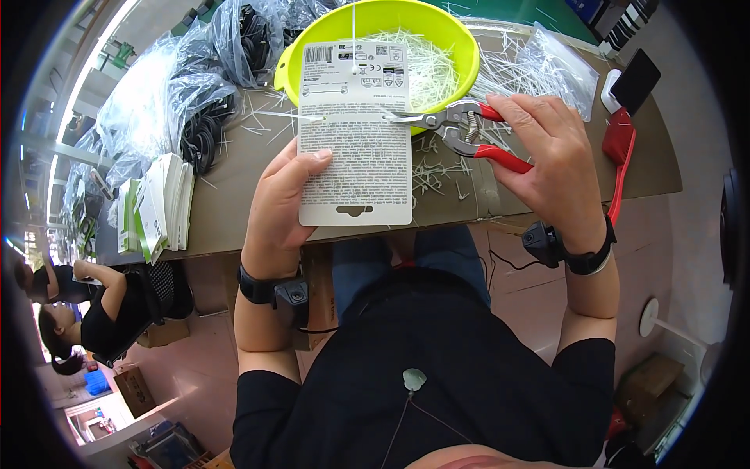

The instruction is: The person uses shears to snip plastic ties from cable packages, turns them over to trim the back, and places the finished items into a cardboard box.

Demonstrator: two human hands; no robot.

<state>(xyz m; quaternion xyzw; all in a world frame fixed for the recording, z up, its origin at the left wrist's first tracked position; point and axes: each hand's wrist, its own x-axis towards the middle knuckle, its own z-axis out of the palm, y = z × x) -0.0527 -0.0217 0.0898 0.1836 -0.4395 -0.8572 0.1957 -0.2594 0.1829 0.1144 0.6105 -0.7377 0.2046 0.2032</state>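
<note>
My left hand (285, 191) holds a printed grey-white packaging card (355, 172) upright, thumb on its face, its hang hole toward me. White cable ties stick out of the card: one tie (354, 35) points up, another (285, 115) points left. In my right hand (547, 148) are red-handled cutting pliers (461, 129), their handles spread apart. The jaws meet the card's right edge, by a short white tie end (398, 118); whether they have closed on it I cannot tell. Behind the card stands a lime-green basin (461, 39) filled with cut white tie strips (430, 74).
Loose white strips (500, 74) and a clear bag (558, 66) lie right of the basin. At the left are stacked cards (164, 207), black cables (207, 129) and plastic bags (148, 86). A red-handled tool (619, 144) lies far right. Another person (109, 313) sits at the left.
</note>
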